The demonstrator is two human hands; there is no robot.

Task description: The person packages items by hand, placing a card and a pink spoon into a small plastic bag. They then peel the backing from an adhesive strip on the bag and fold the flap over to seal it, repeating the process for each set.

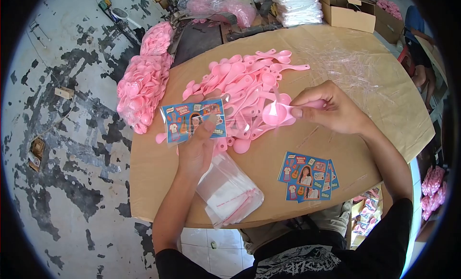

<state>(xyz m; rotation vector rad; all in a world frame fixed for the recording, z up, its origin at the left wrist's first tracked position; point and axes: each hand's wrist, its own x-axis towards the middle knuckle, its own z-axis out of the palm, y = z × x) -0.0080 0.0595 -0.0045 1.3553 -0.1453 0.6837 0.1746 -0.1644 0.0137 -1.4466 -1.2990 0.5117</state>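
My left hand (196,152) is closed on a clear plastic bag with a blue printed card (180,123) in it, thumb across the front. In my right hand (336,108) a pink measuring spoon (273,115) is pinched by the handle, its round bowl pointing left toward the bag. Another pink bowl shows just behind that one. Beyond both hands spreads a heap of pink measuring spoons (235,75). Below my left hand lies a stack of clear plastic bags (229,195). Several blue printed cards (307,178) overlap near the table's front edge.
Brown paper covers the round-edged table (384,106). Loose clear plastic strips (345,68) lie at its far right. Bulging bags of pink spoons (144,82) stand at the left. Behind are packed clear bags (297,9) and a cardboard box (348,15). Another person's legs (422,68) show at right.
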